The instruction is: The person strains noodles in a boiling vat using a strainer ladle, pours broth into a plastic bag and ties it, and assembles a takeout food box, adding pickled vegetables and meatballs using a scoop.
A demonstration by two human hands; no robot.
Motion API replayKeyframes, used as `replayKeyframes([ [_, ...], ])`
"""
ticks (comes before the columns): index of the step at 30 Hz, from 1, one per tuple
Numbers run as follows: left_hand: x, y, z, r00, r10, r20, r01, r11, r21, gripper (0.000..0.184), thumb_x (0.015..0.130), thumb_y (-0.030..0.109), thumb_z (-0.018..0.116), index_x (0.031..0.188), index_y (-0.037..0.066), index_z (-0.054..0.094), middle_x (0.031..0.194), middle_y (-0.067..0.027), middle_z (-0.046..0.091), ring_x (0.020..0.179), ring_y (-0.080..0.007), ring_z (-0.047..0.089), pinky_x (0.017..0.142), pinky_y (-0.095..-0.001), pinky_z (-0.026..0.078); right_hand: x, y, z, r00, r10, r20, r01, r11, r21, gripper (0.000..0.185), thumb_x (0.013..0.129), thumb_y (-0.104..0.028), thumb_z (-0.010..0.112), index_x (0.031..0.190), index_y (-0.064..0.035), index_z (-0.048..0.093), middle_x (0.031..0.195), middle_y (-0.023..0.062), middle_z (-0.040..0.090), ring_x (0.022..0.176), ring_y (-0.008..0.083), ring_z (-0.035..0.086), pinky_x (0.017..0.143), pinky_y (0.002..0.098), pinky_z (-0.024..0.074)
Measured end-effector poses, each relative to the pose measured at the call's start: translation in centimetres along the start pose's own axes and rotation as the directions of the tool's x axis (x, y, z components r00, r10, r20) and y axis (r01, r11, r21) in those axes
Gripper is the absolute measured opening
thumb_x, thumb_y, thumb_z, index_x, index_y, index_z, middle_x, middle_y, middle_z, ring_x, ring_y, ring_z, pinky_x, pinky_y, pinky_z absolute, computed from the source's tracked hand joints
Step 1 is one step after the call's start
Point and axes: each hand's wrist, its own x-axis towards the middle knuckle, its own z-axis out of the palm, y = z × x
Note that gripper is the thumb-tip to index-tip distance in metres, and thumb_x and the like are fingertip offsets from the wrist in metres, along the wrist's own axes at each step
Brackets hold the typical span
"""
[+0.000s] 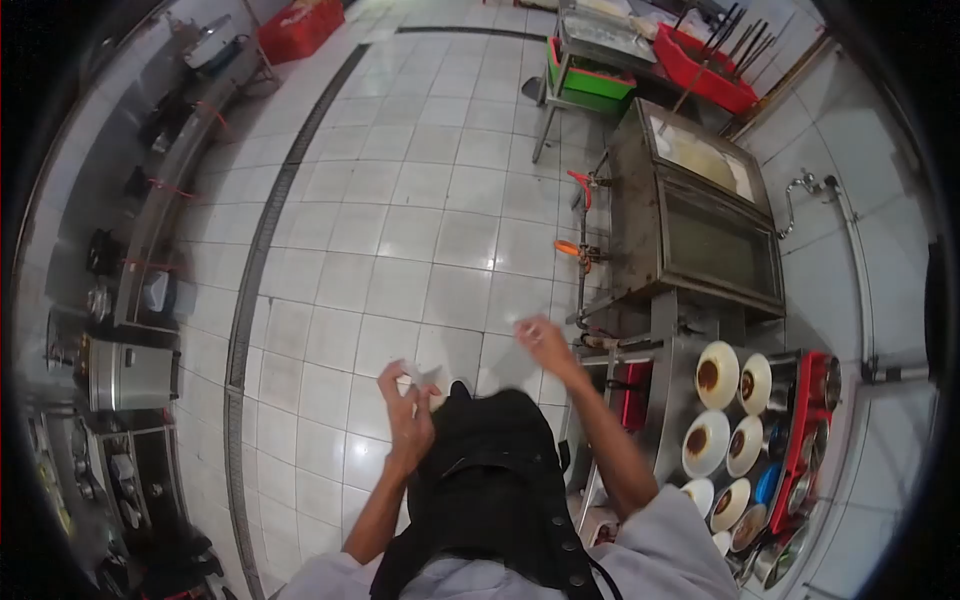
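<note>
**Steel cabinet point(715, 240) at two, bowls point(712, 461) at four**

Head view: I see the half-curled left hand point(408, 412) pinch a pale scrap point(427, 374) at its one o'clock; the right hand point(545, 347), loosely curled, blurs, so I can't tell its contents.

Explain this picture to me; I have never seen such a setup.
There is no machine here: these are a person's two bare hands. The single picture comes from a camera worn on the head, looking forward and down; the dark, curved edges frame its wide view. The left hand holds a small pale piece, too unclear to name. The right hand is blurred, so I cannot tell whether it holds anything. Both are above the tiled floor. On the metal counter at the picture's right stand pale bowls, several with dark contents.
</note>
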Motion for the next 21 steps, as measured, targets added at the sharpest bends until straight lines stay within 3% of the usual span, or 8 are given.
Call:
replayKeyframes([
  [3,8.7,-1.3,1.0,0.996,-0.085,0.02,0.085,0.996,-0.022,0.015,0.09,0.003,0.049,0.08,0.0,0.061,0.117,-0.0215,0.04,0.117,-0.0373,0.038,0.097,-0.0433,0.034,13.9,7.9,-5.5,0.923,0.304,-0.234,-0.344,0.927,-0.15,0.027,0.084,-0.019,0.064,0.106,-0.0044,0.063,0.096,0.0113,0.066,0.083,0.0231,0.063,0.074,0.0333,0.0494],
  [8,20.3,-5.9,2.1,0.981,-0.066,-0.182,0.082,0.993,0.081,0.025,0.094,0.013,0.048,0.076,-0.001,0.059,0.121,-0.0222,0.048,0.123,-0.0319,0.04,0.103,-0.0489,0.028,35.2,28.3,-12.4,0.846,0.148,-0.512,-0.38,0.841,-0.385,0.032,0.083,-0.021,0.063,0.107,-0.0001,0.057,0.103,0.0208,0.061,0.097,0.0337,0.059,0.085,0.0408,0.0459],
  [10,23.3,-7.5,2.6,0.89,-0.281,-0.36,0.313,0.949,0.034,0.033,0.098,0.018,0.043,0.077,-0.002,0.056,0.124,-0.0229,0.046,0.125,-0.031,0.038,0.103,-0.0438,0.028,42.0,33.3,-14.6,0.84,0.028,-0.541,-0.335,0.812,-0.479,0.034,0.083,-0.019,0.06,0.11,0.0005,0.055,0.112,0.0229,0.057,0.102,0.0392,0.056,0.091,0.0438,0.0435],
  [11,27.0,-5.6,3.1,0.927,-0.183,-0.327,0.296,0.893,0.339,0.034,0.1,0.017,0.04,0.077,-0.003,0.054,0.12,-0.0218,0.048,0.126,-0.0305,0.037,0.105,-0.0425,0.027,44.9,35.3,-15.5,0.843,-0.01,-0.538,-0.332,0.777,-0.535,0.034,0.083,-0.017,0.058,0.112,0.0005,0.054,0.118,0.0237,0.054,0.105,0.0418,0.054,0.094,0.0452,0.042],
  [13,31.4,-6.1,3.2,0.93,-0.189,-0.315,0.318,0.845,0.43,0.027,0.097,0.012,0.042,0.078,-0.002,0.053,0.122,-0.0219,0.043,0.122,-0.0318,0.038,0.103,-0.0457,0.03,47.5,38.7,-15.4,0.808,0.057,-0.586,-0.422,0.75,-0.509,0.034,0.084,-0.016,0.057,0.112,0.0016,0.053,0.121,0.0246,0.05,0.105,0.0433,0.054,0.094,0.0459,0.0426],
  [15,34.5,-7.2,2.5,0.934,-0.183,-0.306,0.313,0.832,0.459,0.028,0.098,0.013,0.041,0.077,-0.002,0.052,0.116,-0.0226,0.046,0.119,-0.0328,0.04,0.105,-0.0464,0.027,49.1,39.2,-15.2,0.773,0.111,-0.624,-0.505,0.702,-0.501,0.033,0.084,-0.015,0.056,0.112,0.0026,0.052,0.125,0.0255,0.047,0.106,0.0448,0.053,0.094,0.0467,0.0432],
  [19,41.4,-5.7,3.1,0.942,-0.22,-0.255,0.329,0.765,0.553,0.026,0.099,0.013,0.039,0.08,-0.002,0.05,0.114,-0.02,0.047,0.115,-0.033,0.042,0.1,-0.0468,0.029,50.4,31.6,-16.5,0.676,0.583,-0.451,-0.735,0.488,-0.471,0.035,0.085,-0.015,0.057,0.113,0.0056,0.051,0.122,0.0289,0.045,0.104,0.0434,0.055,0.088,0.0475,0.048],
  [21,42.9,-5.0,3.2,0.934,-0.237,-0.267,0.346,0.786,0.513,0.026,0.099,0.013,0.039,0.08,-0.002,0.05,0.116,-0.0203,0.046,0.115,-0.0326,0.043,0.1,-0.0467,0.03,50.5,30.6,-16.5,0.559,0.748,-0.357,-0.808,0.395,-0.437,0.049,0.085,-0.008,0.055,0.129,0.0056,0.041,0.134,0.0244,0.042,0.115,0.037,0.052,0.097,0.0495,0.0426],
])
